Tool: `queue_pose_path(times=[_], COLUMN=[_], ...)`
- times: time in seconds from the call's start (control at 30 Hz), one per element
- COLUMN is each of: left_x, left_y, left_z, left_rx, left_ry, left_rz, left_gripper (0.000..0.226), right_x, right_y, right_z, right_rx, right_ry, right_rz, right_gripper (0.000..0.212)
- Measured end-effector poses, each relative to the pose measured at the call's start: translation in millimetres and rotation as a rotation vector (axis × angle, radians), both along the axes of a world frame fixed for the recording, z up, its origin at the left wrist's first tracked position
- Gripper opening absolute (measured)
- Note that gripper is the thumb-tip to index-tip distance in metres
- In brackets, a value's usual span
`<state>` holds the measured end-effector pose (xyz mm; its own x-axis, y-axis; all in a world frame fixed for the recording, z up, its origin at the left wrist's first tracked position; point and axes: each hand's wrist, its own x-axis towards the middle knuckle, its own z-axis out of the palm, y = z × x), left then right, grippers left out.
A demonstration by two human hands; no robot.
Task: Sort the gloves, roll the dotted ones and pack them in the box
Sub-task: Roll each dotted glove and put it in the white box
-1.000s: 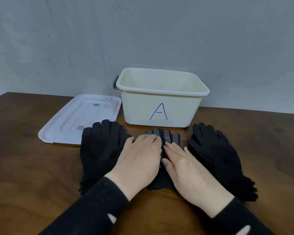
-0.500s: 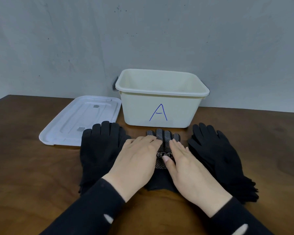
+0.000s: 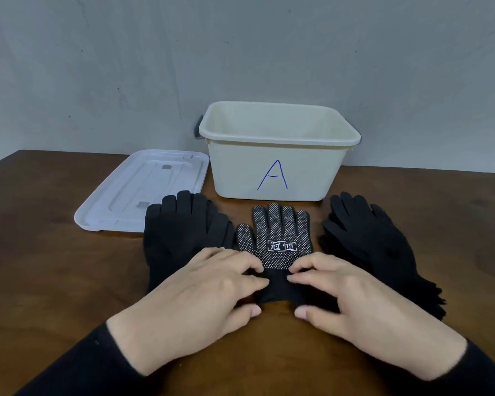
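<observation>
A black dotted glove (image 3: 275,238) with a white logo lies flat, fingers pointing at the cream box (image 3: 275,167) marked "A". My left hand (image 3: 200,292) and my right hand (image 3: 352,295) pinch its plain cuff at the near end, fingertips on top and thumbs at the edge. A pile of plain black gloves (image 3: 183,232) lies to the left, and another pile of plain black gloves (image 3: 375,247) lies to the right. The box stands open; its inside bottom is hidden from view.
The white lid (image 3: 137,192) lies flat at the back left, partly under the left pile. The brown wooden table (image 3: 40,267) runs to a grey wall just behind the box.
Both hands slid back toward me along the dotted glove, from its palm to its cuff, uncovering the dots and logo. The fingers now curl onto the cuff.
</observation>
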<state>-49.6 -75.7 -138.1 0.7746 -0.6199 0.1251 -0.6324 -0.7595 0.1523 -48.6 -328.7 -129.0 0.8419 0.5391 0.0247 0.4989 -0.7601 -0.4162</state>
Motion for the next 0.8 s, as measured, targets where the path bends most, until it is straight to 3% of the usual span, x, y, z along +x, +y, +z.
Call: queue_pose_path(times=[0.07,0.2,0.33,0.53,0.6,0.7,0.8], left_x=[0,2,1,-2,-2,-2,-2], left_y=[-3,-13,-21,-25,-28,-31,-30], left_z=[-3,-4,-4,-4,-5,-2,1], left_rx=[0.016,0.017,0.015,0.009,0.008,-0.019,-0.071], left_ry=[-0.012,-0.026,-0.079,-0.101,-0.101,-0.093,-0.075], left_rz=[0.021,0.090,0.136,0.162,0.195,0.225,0.219], left_gripper=[0.052,0.055,0.043,0.046,0.047,0.040,0.029], right_x=[-4,-6,-1,5,7,7,3], right_y=[1,11,19,23,22,22,19], right_z=[-1,-8,-19,-22,-23,-18,-11], right_rx=[-0.075,-0.050,-0.030,0.010,0.028,0.056,0.077], right_ry=[0.037,-0.109,-0.213,-0.270,-0.265,-0.246,-0.211], right_rz=[-0.002,-0.038,-0.072,-0.127,-0.134,-0.126,-0.121], right_gripper=[0.058,0.048,0.043,0.053,0.045,0.013,0.013])
